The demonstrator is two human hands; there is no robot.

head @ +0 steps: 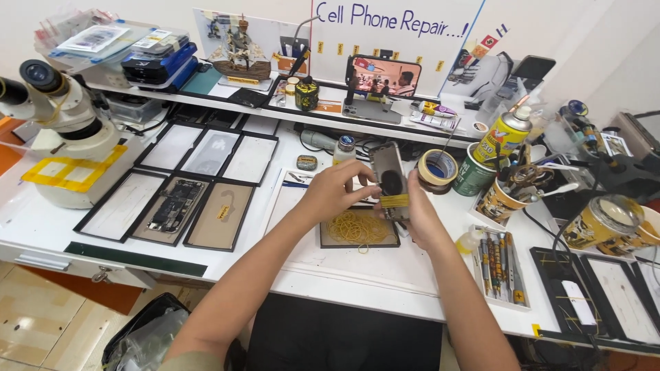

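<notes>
Both hands hold one grey, flat phone body [389, 180] upright above the white work table [357, 275]. The left hand [335, 191] pinches its left edge with closed fingers. The right hand [419, 216] wraps around its lower right side, also closed on it.

Yellow rubber bands [394, 200] already go around the lower part of the phone body, so some banding looks done. The top part has no bands yet. How many bands are on it is too small to count.

At six o'clock from the phone body lies one dark flat tray [392, 240] with a loose pile of yellow rubber bands [356, 227], so many bands are left.

At three o'clock stands one roll of brown tape [437, 168], and past it one green and yellow spray can [503, 136]. At nine o'clock lie six black-framed flat trays [124, 206], in two rows of three. At ten o'clock, far off, stands one white microscope [65, 117]. At five o'clock lies one small tray of hand tools [500, 260].
</notes>
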